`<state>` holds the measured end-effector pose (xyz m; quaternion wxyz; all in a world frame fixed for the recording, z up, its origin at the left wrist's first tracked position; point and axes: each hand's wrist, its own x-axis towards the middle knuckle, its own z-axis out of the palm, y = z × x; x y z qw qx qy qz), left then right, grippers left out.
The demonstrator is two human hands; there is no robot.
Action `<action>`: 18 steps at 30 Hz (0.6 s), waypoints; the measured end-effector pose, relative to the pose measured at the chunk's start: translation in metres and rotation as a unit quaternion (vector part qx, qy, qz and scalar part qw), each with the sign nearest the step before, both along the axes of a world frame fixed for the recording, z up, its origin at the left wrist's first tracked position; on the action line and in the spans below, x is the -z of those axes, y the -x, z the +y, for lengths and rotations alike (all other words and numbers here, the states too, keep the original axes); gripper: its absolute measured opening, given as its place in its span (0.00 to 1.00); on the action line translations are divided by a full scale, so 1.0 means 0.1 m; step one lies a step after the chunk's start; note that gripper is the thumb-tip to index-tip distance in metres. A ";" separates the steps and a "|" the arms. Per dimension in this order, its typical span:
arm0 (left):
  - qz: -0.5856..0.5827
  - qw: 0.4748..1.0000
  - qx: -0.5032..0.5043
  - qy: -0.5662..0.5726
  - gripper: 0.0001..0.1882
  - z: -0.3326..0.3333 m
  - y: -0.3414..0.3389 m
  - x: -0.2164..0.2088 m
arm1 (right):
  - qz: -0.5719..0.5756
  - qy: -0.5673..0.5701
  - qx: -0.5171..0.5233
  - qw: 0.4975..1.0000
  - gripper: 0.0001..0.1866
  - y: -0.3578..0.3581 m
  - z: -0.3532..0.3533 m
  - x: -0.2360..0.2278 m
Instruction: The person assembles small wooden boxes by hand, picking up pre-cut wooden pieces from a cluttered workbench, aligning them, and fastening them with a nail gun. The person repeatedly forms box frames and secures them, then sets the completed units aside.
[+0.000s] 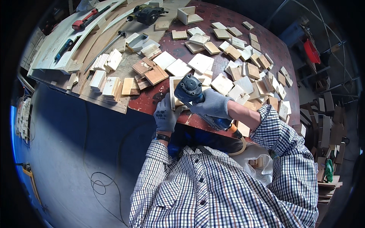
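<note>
My right hand (213, 103), in a grey glove, is wrapped round the handle of a blue air nail gun (190, 84). The gun's capped head stands over a small wooden piece made of joined boards (172, 88) at the table's near edge. My left hand (166, 115), gloved too, grips that wooden piece from its near left side. The glove and the gun hide part of the piece and the gun's nose. A hose (239, 147) with an orange fitting runs from the gun's lower end toward my body.
Many loose wooden blocks (222, 84) cover the dark red tabletop (178, 42). At the back left lie a power saw (147, 15), a red tool (85, 20) and a blue tool (64, 50). A cable (104, 182) loops on the floor; wood offcuts (327, 133) are piled at right.
</note>
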<state>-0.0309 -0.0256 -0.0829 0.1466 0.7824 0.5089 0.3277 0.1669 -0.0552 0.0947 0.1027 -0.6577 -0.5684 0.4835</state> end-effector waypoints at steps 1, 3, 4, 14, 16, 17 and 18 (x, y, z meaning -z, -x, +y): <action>0.001 1.000 0.000 0.002 0.46 0.00 0.00 0.01 | -0.016 0.004 -0.004 1.000 0.19 0.02 0.01 0.00; 0.003 1.000 -0.005 -0.008 0.46 0.00 0.00 0.05 | -0.051 0.012 -0.012 0.999 0.20 0.06 0.03 -0.05; 0.002 1.000 -0.004 -0.009 0.46 0.01 0.00 0.06 | -0.038 0.033 -0.006 0.999 0.20 0.05 0.04 -0.10; -0.016 1.000 0.005 -0.023 0.47 -0.05 0.01 0.04 | -0.056 0.015 -0.022 0.998 0.21 0.06 0.09 -0.04; -0.025 1.000 0.007 -0.007 0.44 -0.07 -0.01 0.02 | -0.069 0.033 -0.009 0.997 0.21 0.02 0.07 -0.01; -0.028 1.000 0.001 -0.003 0.42 -0.06 -0.01 0.00 | -0.075 0.037 -0.009 0.996 0.22 0.04 0.10 -0.04; -0.026 1.000 0.004 0.014 0.41 -0.07 0.01 -0.02 | -0.093 0.044 -0.018 0.995 0.22 0.08 0.13 -0.09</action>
